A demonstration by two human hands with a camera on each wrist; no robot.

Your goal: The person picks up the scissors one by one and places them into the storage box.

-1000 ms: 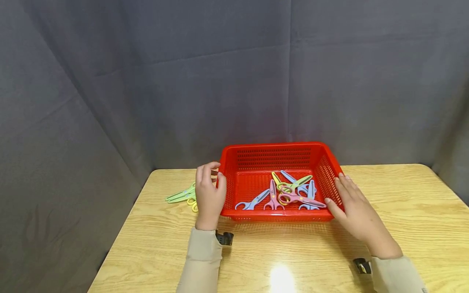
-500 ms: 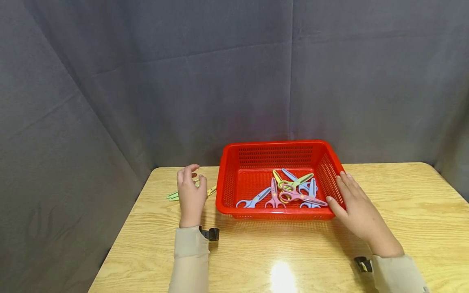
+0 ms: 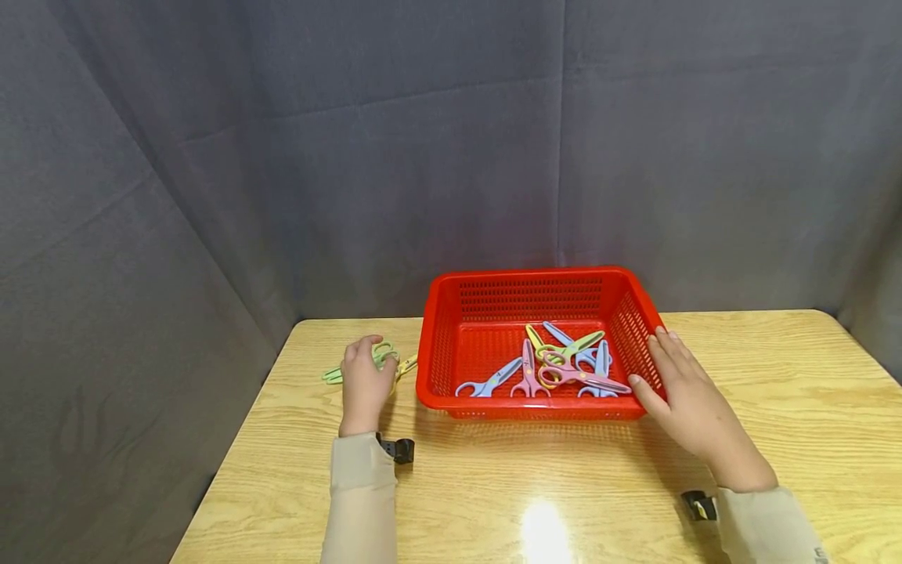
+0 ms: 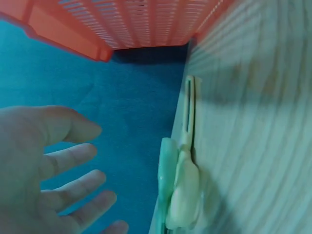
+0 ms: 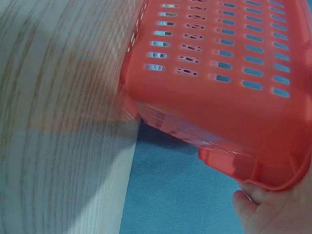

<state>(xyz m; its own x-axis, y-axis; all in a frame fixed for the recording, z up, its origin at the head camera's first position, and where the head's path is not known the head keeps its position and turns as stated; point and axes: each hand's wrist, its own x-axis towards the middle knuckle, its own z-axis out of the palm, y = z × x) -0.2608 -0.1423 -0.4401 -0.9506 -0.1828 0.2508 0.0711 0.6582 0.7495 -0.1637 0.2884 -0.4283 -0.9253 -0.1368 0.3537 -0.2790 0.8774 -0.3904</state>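
My left hand (image 3: 366, 385) hovers over the left side of the table, fingers apart and bent loosely, holding nothing. Right beside it lie green scissors (image 3: 384, 350) and yellow scissors (image 3: 408, 364), partly hidden by the hand in the head view. The left wrist view shows the yellow scissors (image 4: 185, 187) flat on the wood against the green scissors (image 4: 167, 168). My right hand (image 3: 694, 411) rests with extended fingers on the right rim of a red plastic basket (image 3: 535, 405). Inside the basket are blue scissors (image 3: 491, 380), pink scissors (image 3: 527, 372) and several more pairs in pastel colours.
The wooden table (image 3: 486, 478) has its far edge just behind the basket. A grey cloth (image 3: 423, 172) hangs behind and to the left of the table. Each wrist wears a black strap with a small camera.
My left hand has left the basket's left side, moved left and lowered toward the green and yellow scissors. The right hand stays on the rim.
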